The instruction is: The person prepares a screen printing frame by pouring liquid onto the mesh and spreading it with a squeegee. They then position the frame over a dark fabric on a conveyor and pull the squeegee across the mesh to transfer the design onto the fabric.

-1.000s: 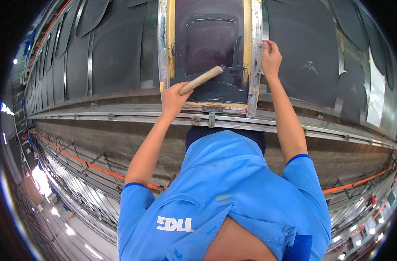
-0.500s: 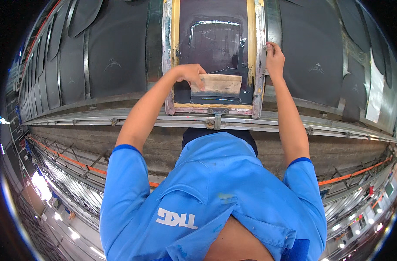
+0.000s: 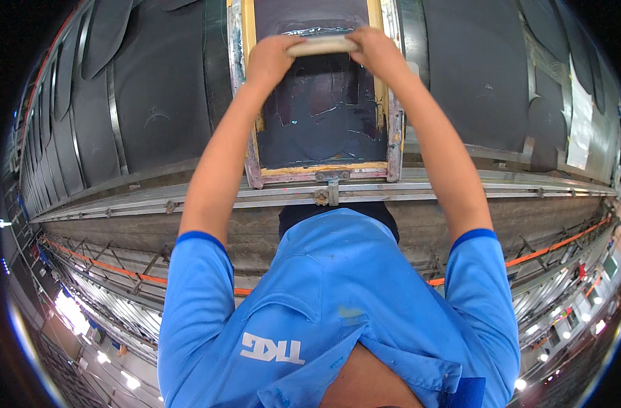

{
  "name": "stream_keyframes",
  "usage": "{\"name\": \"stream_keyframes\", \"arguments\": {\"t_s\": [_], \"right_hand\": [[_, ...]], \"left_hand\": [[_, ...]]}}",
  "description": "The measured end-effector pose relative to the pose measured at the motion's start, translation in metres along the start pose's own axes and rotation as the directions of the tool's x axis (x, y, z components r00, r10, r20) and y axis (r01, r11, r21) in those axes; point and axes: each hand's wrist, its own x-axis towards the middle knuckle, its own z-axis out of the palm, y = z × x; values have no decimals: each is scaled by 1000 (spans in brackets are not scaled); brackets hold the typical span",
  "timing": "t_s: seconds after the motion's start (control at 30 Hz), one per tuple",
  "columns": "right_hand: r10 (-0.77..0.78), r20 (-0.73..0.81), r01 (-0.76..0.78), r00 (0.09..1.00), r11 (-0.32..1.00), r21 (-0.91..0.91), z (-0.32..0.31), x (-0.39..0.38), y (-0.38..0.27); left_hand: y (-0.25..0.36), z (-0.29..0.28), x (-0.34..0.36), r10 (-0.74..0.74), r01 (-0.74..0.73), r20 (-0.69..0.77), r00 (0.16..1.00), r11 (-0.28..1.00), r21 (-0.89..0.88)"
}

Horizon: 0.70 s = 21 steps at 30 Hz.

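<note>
Along a long bench [image 3: 216, 61], dark sheets [image 3: 161, 81] lie side by side at left, some faintly marked in white, with bright metal strips between them. Lower left, a bright opening [image 3: 71, 311] and ceiling-style lamps [image 3: 130, 381] glow in the room beyond a metal rack [image 3: 106, 299] edged by an orange rail [image 3: 144, 276].

At center, a person in a stained blue shirt [image 3: 338, 272] leans over a yellow-edged frame [image 3: 355, 168], its dark screen [image 3: 317, 139] streaked with wet-looking ink. The left grip [image 3: 270, 60] pinches one end of a pale squeegee [image 3: 324, 46], held crosswise over the upper part of the screen; the right grip [image 3: 378, 53] pinches the other end. Whether the blade touches the screen cannot be told. Just beyond the frame's near edge, a bracket [image 3: 333, 192] meets a metal track [image 3: 256, 197] running the bench's length.

To the right, more dark sheets cover the surface, followed by a white sheet [image 3: 580, 122] catching the light. Lower right, small lamps [image 3: 543, 357] dot the room.
</note>
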Motion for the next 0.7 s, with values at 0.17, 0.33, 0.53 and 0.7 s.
{"name": "stream_keyframes", "arguments": {"t_s": [0.17, 0.33, 0.53, 0.7], "right_hand": [[37, -136, -16, 990, 988, 151, 42, -117, -46], [54, -18, -49, 998, 976, 213, 38, -158, -76], [-27, -202, 47, 979, 995, 93, 6, -42, -11], [79, -205, -50, 976, 988, 145, 13, -8, 5]], "left_hand": [[22, 17, -109, 82, -82, 47, 996, 997, -4], [38, 3, -159, 63, -57, 82, 995, 996, -74], [8, -23, -20, 10, -9, 118, 993, 1000, -9], [3, -10, 16, -53, 49, 86, 995, 998, 49]]}}
